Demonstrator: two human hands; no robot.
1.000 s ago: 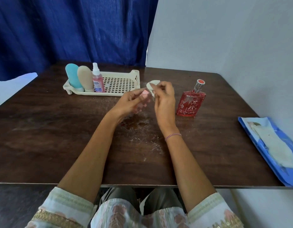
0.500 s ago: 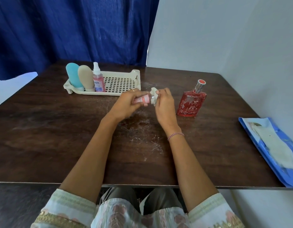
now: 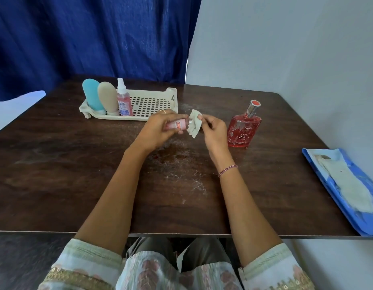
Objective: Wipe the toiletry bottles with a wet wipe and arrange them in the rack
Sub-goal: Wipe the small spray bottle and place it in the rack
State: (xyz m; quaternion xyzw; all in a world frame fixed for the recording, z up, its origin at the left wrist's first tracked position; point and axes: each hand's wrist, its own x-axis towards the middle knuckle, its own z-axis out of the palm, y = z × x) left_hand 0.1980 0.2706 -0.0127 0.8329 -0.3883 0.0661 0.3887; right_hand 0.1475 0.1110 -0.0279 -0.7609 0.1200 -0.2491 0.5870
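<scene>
Gripping the small pink bottle (image 3: 178, 125) crosswise, the left hand (image 3: 158, 128) curls its fingers round the labelled body. The bottle's long axis runs from 9 o'clock to 3 o'clock, held just above the table (image 3: 56, 164), with its neck end pointing at 3 o'clock. That end meets the right hand (image 3: 214, 132), which pinches a crumpled wet wipe (image 3: 194, 125) between thumb and fingertips and presses it against the neck. The cap itself is hidden under the wipe.

The rack (image 3: 172, 97) lies at 11 o'clock from the held bottle, just beyond the left hand's knuckles. The left hand is therefore the nearer one for the placing. A blue tube (image 3: 92, 94), a beige tube (image 3: 107, 97) and a spray bottle (image 3: 123, 99) stand in a row at the rack's 9 o'clock end. The open mesh from the spray bottle toward 3 o'clock holds nothing. By my reading, the wiping of this bottle is the step in hand. The placing would then call for turning the bottle from lying to upright before setting it beside the spray bottle.

A red perfume bottle (image 3: 243, 130) stands on the table at 3 o'clock of the right hand, near it but apart, and looks unwiped. A wipes pack (image 3: 348, 185) lies at the table's 4 o'clock edge.
</scene>
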